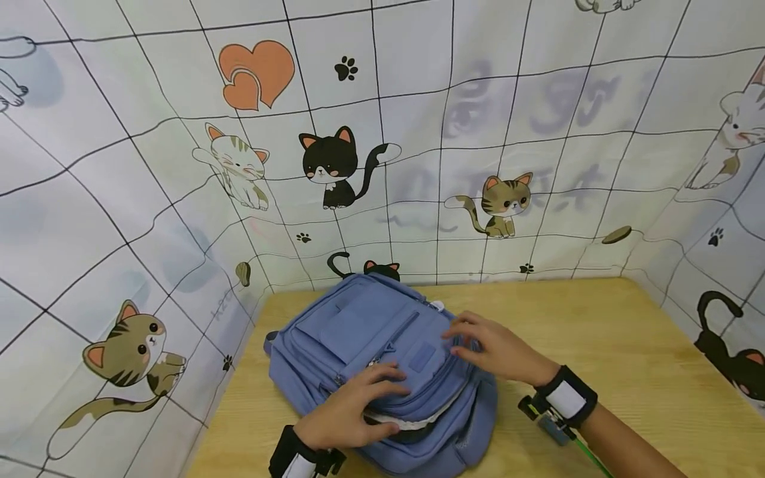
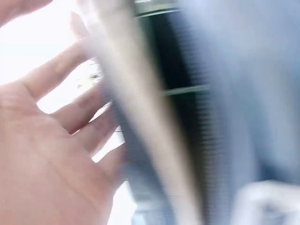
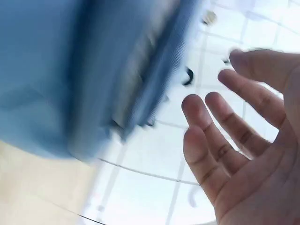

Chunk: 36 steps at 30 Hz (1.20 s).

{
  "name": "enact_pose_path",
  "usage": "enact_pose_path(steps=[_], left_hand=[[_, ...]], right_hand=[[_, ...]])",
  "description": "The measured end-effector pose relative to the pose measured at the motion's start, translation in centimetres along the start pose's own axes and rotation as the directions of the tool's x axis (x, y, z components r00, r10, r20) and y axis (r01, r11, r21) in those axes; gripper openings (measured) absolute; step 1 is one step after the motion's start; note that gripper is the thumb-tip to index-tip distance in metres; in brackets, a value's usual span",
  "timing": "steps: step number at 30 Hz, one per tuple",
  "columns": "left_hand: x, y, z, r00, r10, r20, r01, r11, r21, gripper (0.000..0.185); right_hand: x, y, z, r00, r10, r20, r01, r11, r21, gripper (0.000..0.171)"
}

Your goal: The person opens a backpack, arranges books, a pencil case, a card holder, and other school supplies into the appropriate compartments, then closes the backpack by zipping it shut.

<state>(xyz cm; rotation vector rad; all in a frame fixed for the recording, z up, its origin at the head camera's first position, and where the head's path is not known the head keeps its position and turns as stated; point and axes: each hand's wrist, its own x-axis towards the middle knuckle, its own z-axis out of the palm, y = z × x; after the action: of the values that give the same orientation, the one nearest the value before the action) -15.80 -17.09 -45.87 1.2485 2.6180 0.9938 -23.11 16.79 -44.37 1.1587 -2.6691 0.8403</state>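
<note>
"Fingers (image 3: 197, 112): what is their state on each hand?"

"Released. On the left hand (image 1: 352, 410), they are spread over the backpack (image 1: 364, 325), beside its gaping compartment (image 1: 418, 435); contact with the fabric cannot be determined. On the right hand (image 1: 493, 345), they are slightly bent and stand apart from the fabric."

"Backpack location?"

"Lying on the wooden tabletop (image 1: 568, 312), front panel upward, before the cat-print sheet (image 1: 412, 119)."
</note>
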Motion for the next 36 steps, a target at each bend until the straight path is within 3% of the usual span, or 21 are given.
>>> enact_pose_path(steps=[3, 5, 9, 13, 16, 20, 31, 36], left_hand=[[0.7, 0.1, -1.9, 0.999, -0.034, 0.012, 0.036, 0.99, -0.134, 0.042], [1.9, -0.2, -3.1, 0.997, -0.066, -0.03, 0.062, 0.991, -0.119, 0.045], [4.4, -1.6, -3.9, 0.985, -0.153, -0.074, 0.158, 0.986, 0.061, 0.057], [5.5, -3.0, -2.3, 0.975, -0.224, 0.002, 0.214, 0.936, 0.28, 0.074], [5.5, -3.6, -0.8, 0.97, -0.24, 0.035, 0.209, 0.9, 0.383, 0.084], [5.3, -3.9, 0.0, 0.976, -0.22, -0.002, 0.198, 0.874, 0.445, 0.088], [5.2, -3.7, 0.1, 0.981, -0.194, -0.019, 0.183, 0.881, 0.436, 0.087], [5.2, -3.9, 0.2, 0.979, -0.203, -0.026, 0.193, 0.874, 0.447, 0.087]], right_hand=[[2.9, 1.3, -1.4, 0.998, 0.051, -0.023, -0.051, 0.998, -0.036, 0.025], [5.2, 2.4, -1.8, 0.997, 0.077, -0.023, -0.079, 0.995, -0.059, 0.024], [9.3, 5.2, -0.7, 0.991, 0.124, 0.04, -0.121, 0.99, -0.076, 0.025], [11.4, 7.6, 2.1, 0.975, 0.132, 0.18, -0.119, 0.99, -0.081, 0.028], [11.9, 8.6, 3.8, 0.961, 0.134, 0.241, -0.12, 0.99, -0.073, 0.027], [12.3, 8.8, 4.7, 0.971, 0.13, 0.199, -0.124, 0.991, -0.044, 0.023], [11.9, 8.9, 4.8, 0.992, 0.122, 0.036, -0.118, 0.99, -0.078, 0.014], [11.3, 8.7, 4.4, 0.994, 0.108, 0.009, -0.107, 0.991, -0.086, 0.014]])
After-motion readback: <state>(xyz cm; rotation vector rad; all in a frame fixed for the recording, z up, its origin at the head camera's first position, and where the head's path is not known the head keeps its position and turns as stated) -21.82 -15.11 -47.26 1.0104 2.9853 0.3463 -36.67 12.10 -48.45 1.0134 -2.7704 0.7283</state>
